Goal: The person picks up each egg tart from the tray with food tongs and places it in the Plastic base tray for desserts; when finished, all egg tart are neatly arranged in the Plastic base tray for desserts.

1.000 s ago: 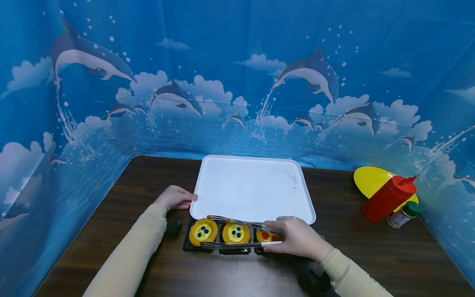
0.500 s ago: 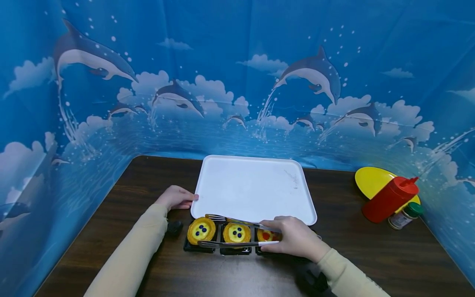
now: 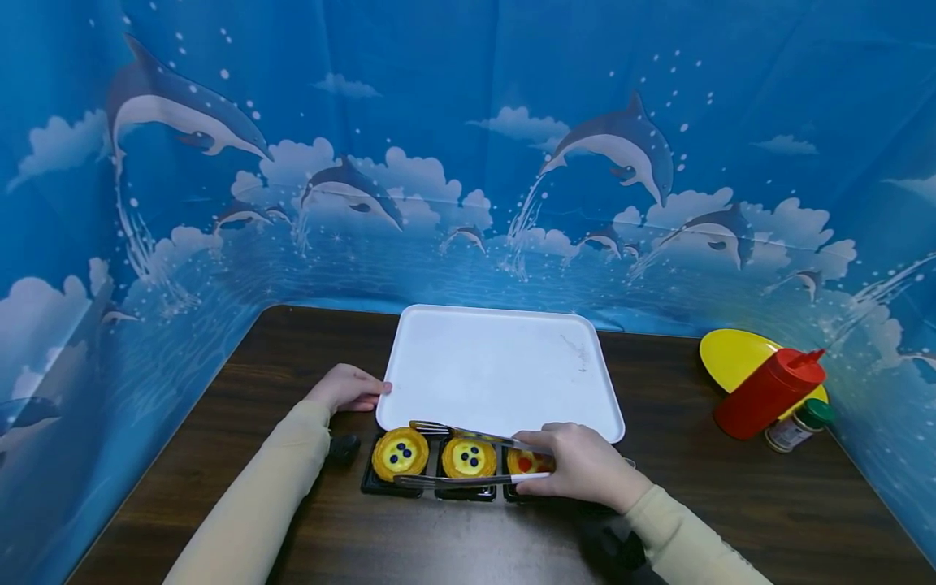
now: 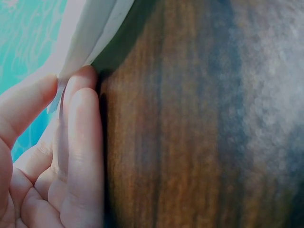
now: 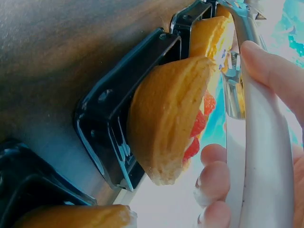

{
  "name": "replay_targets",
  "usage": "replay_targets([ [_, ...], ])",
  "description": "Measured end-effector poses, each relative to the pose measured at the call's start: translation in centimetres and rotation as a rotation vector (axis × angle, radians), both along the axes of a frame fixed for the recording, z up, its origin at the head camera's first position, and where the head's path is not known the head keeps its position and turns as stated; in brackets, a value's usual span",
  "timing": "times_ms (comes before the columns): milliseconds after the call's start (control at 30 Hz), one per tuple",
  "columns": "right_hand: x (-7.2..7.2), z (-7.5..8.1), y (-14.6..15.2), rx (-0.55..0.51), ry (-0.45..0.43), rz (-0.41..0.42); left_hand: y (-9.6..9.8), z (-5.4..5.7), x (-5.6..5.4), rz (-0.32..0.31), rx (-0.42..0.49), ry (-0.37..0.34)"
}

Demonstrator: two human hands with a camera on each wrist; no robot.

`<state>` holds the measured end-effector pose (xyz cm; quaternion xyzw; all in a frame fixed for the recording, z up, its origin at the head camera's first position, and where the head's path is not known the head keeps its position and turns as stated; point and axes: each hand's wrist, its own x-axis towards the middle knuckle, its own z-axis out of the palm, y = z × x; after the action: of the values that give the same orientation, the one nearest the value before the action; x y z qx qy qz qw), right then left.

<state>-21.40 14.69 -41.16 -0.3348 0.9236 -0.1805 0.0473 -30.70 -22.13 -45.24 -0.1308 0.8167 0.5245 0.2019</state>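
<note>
My left hand (image 3: 347, 388) pinches the left rim of a white tray (image 3: 497, 374), thumb above and fingers below in the left wrist view. With my right hand (image 3: 585, 461) I hold metal tongs (image 5: 266, 156) by their white handles. Their spread arms reach left over a row of tarts, and the tips lie either side of the left blueberry tart (image 3: 400, 455). Between the arms also sit a middle blueberry tart (image 3: 470, 459) and a red-fruit tart (image 3: 528, 461), partly covered by my hand. Whether the tips touch the left tart, I cannot tell.
Black plastic holders (image 5: 118, 104) carry the tarts; another tart (image 5: 76, 218) shows low in the right wrist view. On the right of the dark wooden table (image 3: 292, 333) are a yellow plate (image 3: 731, 353), a red squeeze bottle (image 3: 768, 394) and a green-capped jar (image 3: 797, 426).
The left tart and the tong tips shifted slightly left, then back right a little. My left hand has kept its hold on the tray rim.
</note>
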Motion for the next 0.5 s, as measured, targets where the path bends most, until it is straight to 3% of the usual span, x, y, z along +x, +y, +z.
replay_targets([
  [500, -0.07, 0.48, 0.69, -0.004, 0.005, -0.022, 0.11, 0.05, -0.03, 0.014, 0.008, -0.007],
])
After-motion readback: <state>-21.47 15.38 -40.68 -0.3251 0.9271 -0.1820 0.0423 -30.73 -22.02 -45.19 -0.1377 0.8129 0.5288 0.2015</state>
